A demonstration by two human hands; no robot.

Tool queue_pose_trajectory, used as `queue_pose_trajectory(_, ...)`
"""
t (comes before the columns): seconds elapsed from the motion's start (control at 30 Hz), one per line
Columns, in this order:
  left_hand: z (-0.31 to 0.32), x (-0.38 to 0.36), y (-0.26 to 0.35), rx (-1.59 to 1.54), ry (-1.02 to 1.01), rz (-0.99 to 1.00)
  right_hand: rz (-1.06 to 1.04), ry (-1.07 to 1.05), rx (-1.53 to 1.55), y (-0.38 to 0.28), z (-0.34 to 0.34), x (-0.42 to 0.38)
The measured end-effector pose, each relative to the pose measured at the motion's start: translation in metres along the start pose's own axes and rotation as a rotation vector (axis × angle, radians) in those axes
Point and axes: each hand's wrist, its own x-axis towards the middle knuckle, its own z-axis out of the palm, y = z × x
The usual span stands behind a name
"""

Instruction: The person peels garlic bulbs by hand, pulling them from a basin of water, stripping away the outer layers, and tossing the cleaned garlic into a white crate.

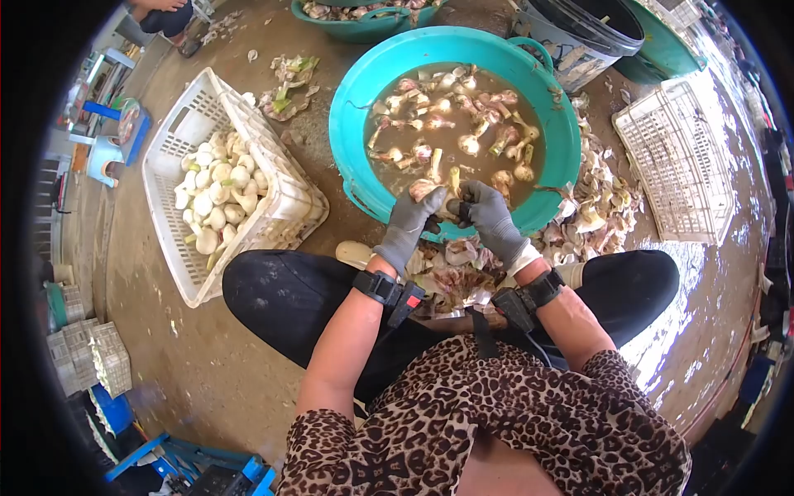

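Observation:
My left hand (408,220), in a grey glove with dark fingertips, is closed at the near rim of a teal tub (349,124). A purplish garlic bulb (423,189) shows at its fingers. My right hand (491,218), gloved alike, is closed close beside it. Between both hands is a pale garlic bulb with a short stalk (454,180) pointing up; the fingers partly hide it. Brown water in the tub carries several unpeeled garlic bulbs (469,145) with stalks. Peeled skins (463,277) lie heaped under my hands.
At left, a white crate (178,132) holds peeled white garlic (217,194). An overturned white crate (678,161) sits at right, beyond more skins (600,198). Behind stand a bucket (571,62) and another teal tub (360,25). Part of another person (169,16) shows top left.

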Motion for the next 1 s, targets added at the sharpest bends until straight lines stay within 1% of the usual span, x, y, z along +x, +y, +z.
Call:
queue_pose_trajectory(0.03,0.003,-0.004,0.007,-0.002,0.001,-0.003,0.003,0.0,-0.001,-0.002,0.001,-0.002)
queue_pose_trajectory(0.1,0.007,-0.011,0.017,-0.095,0.112,-0.12,-0.062,-0.017,0.105,-0.006,0.004,-0.007)
queue_pose_trajectory(0.13,0.001,-0.006,0.017,-0.041,0.04,-0.122,-0.061,-0.018,0.105,-0.006,0.004,-0.007)
queue_pose_trajectory(0.17,0.0,-0.007,0.014,-0.041,0.041,-0.123,-0.092,-0.032,0.125,-0.006,0.005,-0.008)
queue_pose_trajectory(0.23,0.0,-0.01,0.015,-0.233,0.005,-0.282,-0.123,-0.047,0.147,-0.005,0.005,-0.006)
queue_pose_trajectory(0.27,0.0,-0.01,0.015,-0.232,0.005,-0.282,-0.116,-0.083,0.174,-0.003,0.003,-0.005)
queue_pose_trajectory(0.33,0.003,-0.012,0.017,-0.376,-0.029,-0.352,-0.106,-0.116,0.199,-0.001,-0.001,-0.004)
queue_pose_trajectory(0.37,0.004,-0.013,0.02,-0.377,-0.029,-0.354,-0.057,-0.143,0.293,-0.002,-0.002,-0.004)
queue_pose_trajectory(0.4,0.005,-0.014,0.023,-0.388,-0.026,-0.398,-0.01,-0.171,0.388,-0.002,-0.003,-0.004)
queue_pose_trajectory(0.43,0.006,-0.016,0.028,-0.4,-0.022,-0.441,-0.009,-0.172,0.387,-0.003,-0.003,-0.004)
queue_pose_trajectory(0.5,0.006,-0.018,0.034,-0.41,0.002,-0.458,0.031,-0.217,0.537,-0.003,-0.002,-0.003)
queue_pose_trajectory(0.53,0.006,-0.019,0.035,-0.42,0.023,-0.477,0.032,-0.218,0.538,-0.002,-0.003,-0.003)
queue_pose_trajectory(0.57,0.004,-0.019,0.035,-0.42,0.023,-0.478,0.029,-0.26,0.646,-0.001,-0.004,-0.002)
queue_pose_trajectory(0.6,0.001,-0.019,0.035,-0.511,-0.069,-0.481,0.026,-0.302,0.755,0.001,-0.005,-0.002)
queue_pose_trajectory(0.63,-0.001,-0.019,0.034,-0.602,-0.162,-0.483,0.026,-0.301,0.754,0.005,-0.006,0.0)
queue_pose_trajectory(0.67,-0.003,-0.019,0.033,-0.602,-0.162,-0.482,0.013,-0.365,0.838,0.009,-0.007,0.001)
queue_pose_trajectory(0.7,-0.005,-0.019,0.032,-0.624,-0.246,-0.467,0.0,-0.43,0.922,0.014,-0.008,0.003)
queue_pose_trajectory(0.73,-0.004,-0.02,0.036,-0.645,-0.33,-0.452,0.0,-0.431,0.921,0.009,-0.007,0.0)
queue_pose_trajectory(0.8,-0.001,-0.022,0.044,-0.705,-0.358,-0.441,-0.052,-0.61,1.098,0.0,-0.006,-0.009)
queue_pose_trajectory(0.83,0.0,-0.023,0.048,-0.764,-0.387,-0.433,-0.053,-0.608,1.099,-0.001,-0.005,-0.012)
queue_pose_trajectory(0.9,-0.001,-0.022,0.04,-0.812,-0.419,-0.417,0.035,-0.588,1.276,-0.004,-0.003,-0.018)
queue_pose_trajectory(0.93,-0.001,-0.023,0.041,-0.883,-0.476,-0.412,0.11,-0.557,1.401,-0.006,-0.001,-0.021)
queue_pose_trajectory(0.97,-0.001,-0.023,0.042,-0.953,-0.533,-0.407,0.107,-0.56,1.402,-0.006,-0.001,-0.022)
queue_pose_trajectory(1.0,-0.001,-0.021,0.04,-0.993,-0.567,-0.404,0.051,-0.544,1.526,-0.005,-0.001,-0.023)
